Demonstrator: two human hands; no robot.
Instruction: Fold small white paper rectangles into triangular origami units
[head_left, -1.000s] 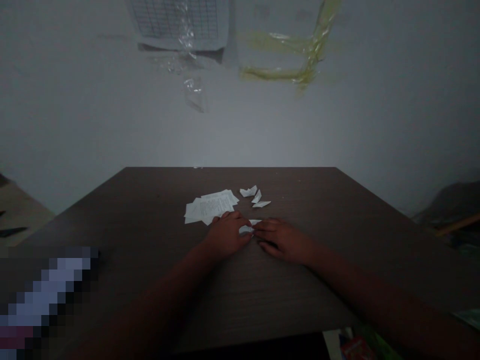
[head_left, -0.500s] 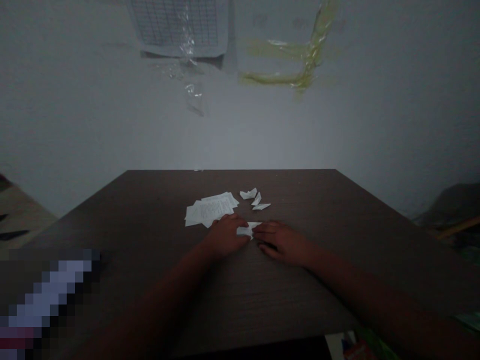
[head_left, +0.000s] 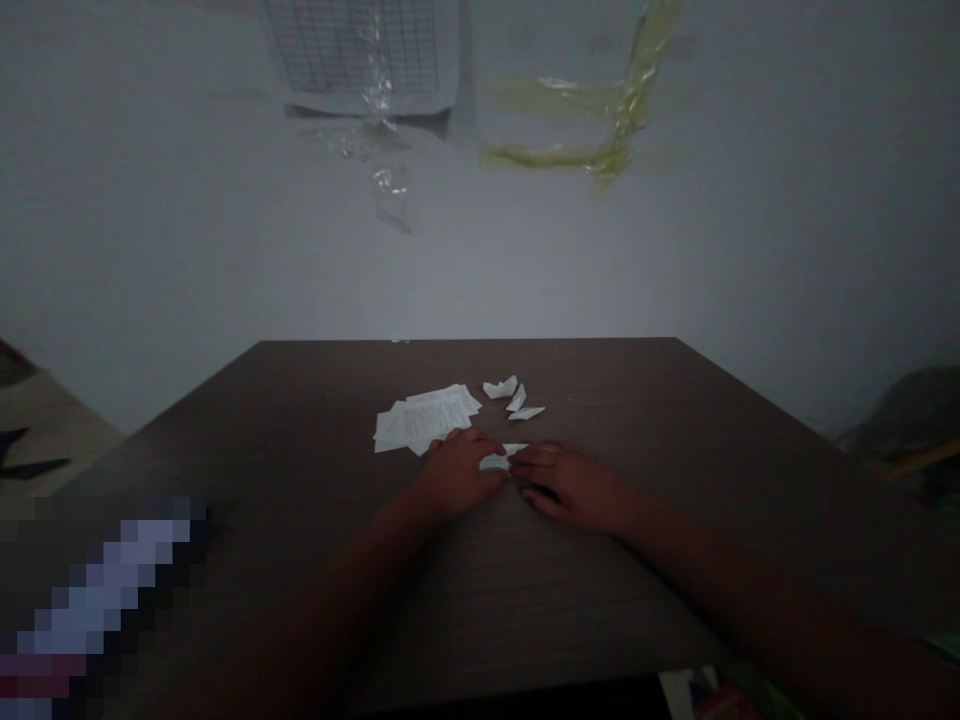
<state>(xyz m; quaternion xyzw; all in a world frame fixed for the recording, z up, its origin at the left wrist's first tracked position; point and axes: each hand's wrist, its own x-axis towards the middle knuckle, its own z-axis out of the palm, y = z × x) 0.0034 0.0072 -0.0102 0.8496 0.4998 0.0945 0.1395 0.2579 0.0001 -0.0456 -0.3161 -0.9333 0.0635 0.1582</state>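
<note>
Apparently to steady the small paper, my left hand and right hand meet it from both sides, below the frame's centre. Whether my fingers pinch it, I cannot tell; printed sheets lie up-left, probably for easy reach.

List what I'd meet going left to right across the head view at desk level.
Pixelated patch → printed sheets → left hand → paper between the hands → right hand. Small folded papers overlap this order, so are unranked.
</note>
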